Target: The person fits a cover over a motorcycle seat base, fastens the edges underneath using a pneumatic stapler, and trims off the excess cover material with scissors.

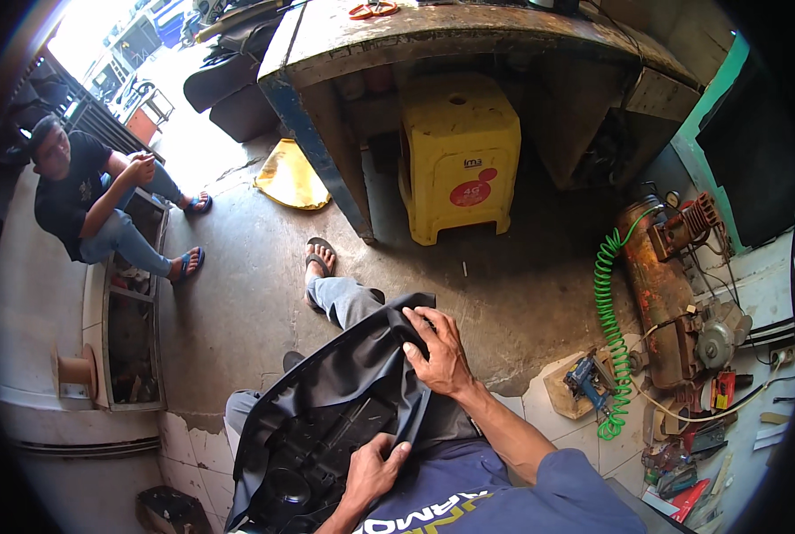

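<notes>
A motorcycle seat (pixel 326 436) lies upside down across my lap, its black plastic underside facing up. Loose black vinyl cover (pixel 326 360) hangs around its rim. At the far end, my right hand (pixel 442 351) is closed on the cover, fingers bent over the edge and thumb inward. Closer to my body, my left hand (pixel 375 472) is closed, thumb and fingers pinching the cover's near edge. The vinyl hides part of the underside.
A blue staple gun (pixel 584 378) rests on a wooden block at right, beside a green coiled hose (pixel 604 311) and rusty compressor (pixel 656 276). Ahead, a yellow stool (pixel 462 160) stands under a worn workbench (pixel 344 62). Another person (pixel 81 187) sits at left.
</notes>
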`<state>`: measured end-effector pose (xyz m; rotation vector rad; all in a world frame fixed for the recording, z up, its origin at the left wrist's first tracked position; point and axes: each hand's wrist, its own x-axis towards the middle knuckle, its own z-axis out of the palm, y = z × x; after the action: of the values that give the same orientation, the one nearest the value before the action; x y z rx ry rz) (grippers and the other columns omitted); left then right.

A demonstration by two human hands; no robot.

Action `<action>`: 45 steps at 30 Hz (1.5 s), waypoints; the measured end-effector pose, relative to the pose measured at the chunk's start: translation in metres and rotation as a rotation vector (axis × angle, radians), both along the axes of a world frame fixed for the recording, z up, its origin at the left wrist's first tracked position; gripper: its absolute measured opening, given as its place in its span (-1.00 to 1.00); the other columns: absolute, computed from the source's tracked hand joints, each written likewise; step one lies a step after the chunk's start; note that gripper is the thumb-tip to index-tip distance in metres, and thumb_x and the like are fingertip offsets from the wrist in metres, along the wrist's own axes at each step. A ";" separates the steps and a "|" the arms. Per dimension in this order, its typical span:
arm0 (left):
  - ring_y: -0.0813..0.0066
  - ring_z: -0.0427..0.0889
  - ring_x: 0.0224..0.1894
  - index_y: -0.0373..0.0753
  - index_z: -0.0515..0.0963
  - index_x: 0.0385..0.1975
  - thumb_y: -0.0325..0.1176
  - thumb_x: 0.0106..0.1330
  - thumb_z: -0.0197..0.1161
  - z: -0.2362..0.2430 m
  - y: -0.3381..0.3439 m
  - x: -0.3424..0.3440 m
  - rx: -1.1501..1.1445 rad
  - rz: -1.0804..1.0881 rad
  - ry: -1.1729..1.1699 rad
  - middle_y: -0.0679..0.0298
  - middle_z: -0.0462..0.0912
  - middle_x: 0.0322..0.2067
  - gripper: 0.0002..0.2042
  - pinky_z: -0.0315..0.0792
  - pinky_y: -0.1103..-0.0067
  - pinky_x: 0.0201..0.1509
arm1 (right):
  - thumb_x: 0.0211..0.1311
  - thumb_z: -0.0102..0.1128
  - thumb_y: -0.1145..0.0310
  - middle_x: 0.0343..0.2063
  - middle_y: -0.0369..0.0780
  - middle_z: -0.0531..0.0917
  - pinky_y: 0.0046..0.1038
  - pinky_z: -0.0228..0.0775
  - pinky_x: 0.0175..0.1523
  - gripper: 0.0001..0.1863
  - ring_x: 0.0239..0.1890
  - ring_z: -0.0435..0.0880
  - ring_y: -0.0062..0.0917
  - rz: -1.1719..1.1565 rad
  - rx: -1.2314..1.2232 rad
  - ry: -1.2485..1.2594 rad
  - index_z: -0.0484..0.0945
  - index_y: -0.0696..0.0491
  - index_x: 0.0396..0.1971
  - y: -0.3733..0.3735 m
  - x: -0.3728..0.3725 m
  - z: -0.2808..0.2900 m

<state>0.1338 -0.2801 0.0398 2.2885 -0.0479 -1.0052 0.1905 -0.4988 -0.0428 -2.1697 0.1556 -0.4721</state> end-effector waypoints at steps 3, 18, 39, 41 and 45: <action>0.35 0.56 -0.53 -0.34 0.58 -0.36 -0.12 0.34 0.36 -0.001 -0.008 0.007 -0.018 0.053 -0.030 0.12 0.60 -0.59 -0.66 0.43 0.39 -0.35 | 0.26 0.24 0.31 0.22 -0.05 0.44 -0.15 0.18 0.42 -0.36 0.27 0.36 -0.10 -0.003 0.040 -0.015 0.40 -0.02 0.37 0.000 0.010 -0.013; 0.34 0.78 -0.13 -0.44 0.52 0.17 -0.18 0.53 0.11 -0.051 0.009 0.201 -0.913 -0.148 -0.373 0.01 0.74 -0.05 -0.56 0.60 0.53 0.00 | 0.40 0.15 0.09 -0.03 -0.04 0.74 -0.35 0.49 0.22 -0.57 0.08 0.71 -0.19 0.092 0.282 0.181 0.68 0.06 0.08 -0.028 0.156 0.074; 0.31 0.77 -0.13 -0.47 0.47 0.21 -0.33 0.54 0.06 -0.074 0.053 0.210 -1.009 0.299 0.051 0.06 0.74 -0.04 -0.62 0.56 0.52 0.01 | 0.38 -0.21 -0.38 0.38 -0.11 0.41 0.32 -0.47 0.51 -0.11 0.53 0.17 -0.23 0.627 -0.337 0.149 0.39 0.10 0.35 0.124 0.083 0.155; 0.31 0.77 -0.13 -0.47 0.47 0.20 -0.33 0.54 0.05 -0.069 0.051 0.212 -1.018 0.295 0.062 0.06 0.74 -0.04 -0.62 0.56 0.52 0.01 | 0.33 0.06 -0.26 0.35 -0.10 0.46 0.24 -0.37 0.55 -0.21 0.50 0.24 -0.20 0.910 -0.199 0.069 0.45 0.07 0.31 0.134 0.080 0.170; 0.31 0.77 -0.13 -0.46 0.48 0.19 -0.33 0.55 0.05 -0.061 0.051 0.216 -1.041 0.314 0.062 0.06 0.74 -0.04 -0.63 0.56 0.51 0.02 | 0.50 -0.42 -0.33 0.40 -0.08 0.38 0.40 -0.39 0.47 -0.15 0.51 0.23 -0.23 0.565 -0.381 0.221 0.35 0.10 0.39 0.075 0.115 0.138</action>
<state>0.3495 -0.2294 -0.0207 1.2605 -0.1428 -0.6452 0.3055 -0.4241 0.0957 -2.4976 -0.4539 0.0713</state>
